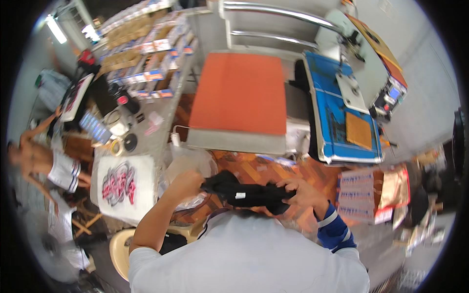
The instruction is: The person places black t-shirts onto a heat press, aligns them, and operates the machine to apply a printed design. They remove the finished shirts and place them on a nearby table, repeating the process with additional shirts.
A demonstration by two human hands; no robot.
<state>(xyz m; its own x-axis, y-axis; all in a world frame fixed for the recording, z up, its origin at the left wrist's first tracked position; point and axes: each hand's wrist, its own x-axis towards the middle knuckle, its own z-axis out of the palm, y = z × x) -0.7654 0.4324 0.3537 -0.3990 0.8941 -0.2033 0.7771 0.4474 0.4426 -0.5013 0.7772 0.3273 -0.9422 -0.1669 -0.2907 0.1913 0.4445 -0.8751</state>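
Observation:
A bunched black fabric piece (246,198) with a small white label is stretched between my two hands in front of my torso. My left hand (188,183) is closed on its left end, and my right hand (300,192) grips the other end, a blue sleeve on that forearm. Beyond them lies an orange pad (237,93) on a grey platform. A white printed sheet with red-grey artwork (127,180) is on the bench at the left.
A blue press station (322,83) stands at right, bags (356,195) below it. Box stacks (146,58) line the left bench (171,102). A person (56,166) is at far left near a fan (53,244). A beige chair (119,251) is behind my left arm.

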